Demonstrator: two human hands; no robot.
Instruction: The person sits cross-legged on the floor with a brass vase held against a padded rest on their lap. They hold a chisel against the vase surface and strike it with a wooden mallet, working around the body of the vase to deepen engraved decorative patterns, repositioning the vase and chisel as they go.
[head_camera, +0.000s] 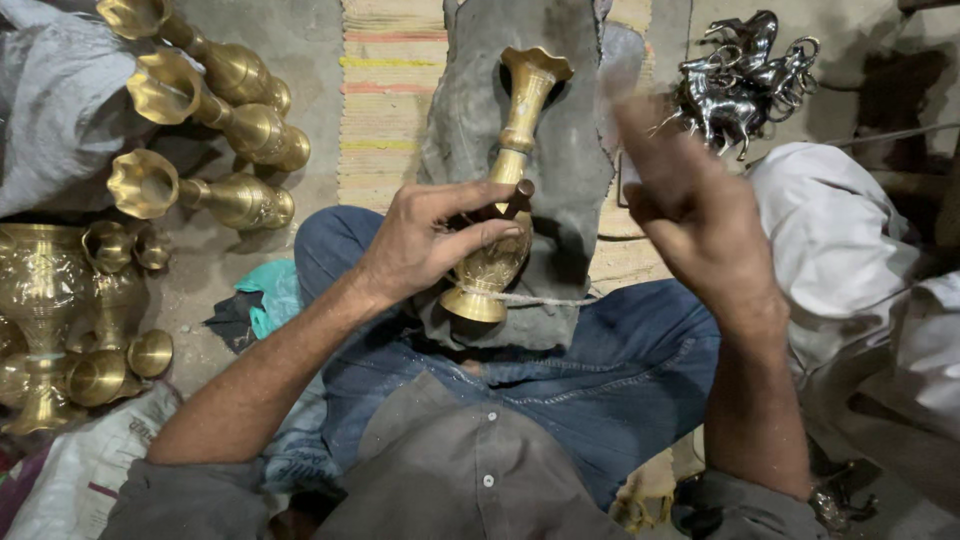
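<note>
A tall brass vase (512, 170) with a flared scalloped mouth lies on a grey cloth (570, 150) over my lap, its round base toward me. My left hand (430, 240) rests on the vase's engraved belly and pinches a short dark tool (516, 198) against it. A thin cord (535, 298) crosses the vase's foot. My right hand (690, 200) is raised to the right of the vase, blurred with motion; its fingers look closed, and whether it holds anything I cannot tell.
Several brass vases (210, 110) lie on the floor at the upper left, with larger brass pots and cups (60, 320) at the left edge. A pile of shiny silver figurines (745, 70) sits at the upper right. White cloth (850, 240) lies to the right, a striped mat (390, 90) ahead.
</note>
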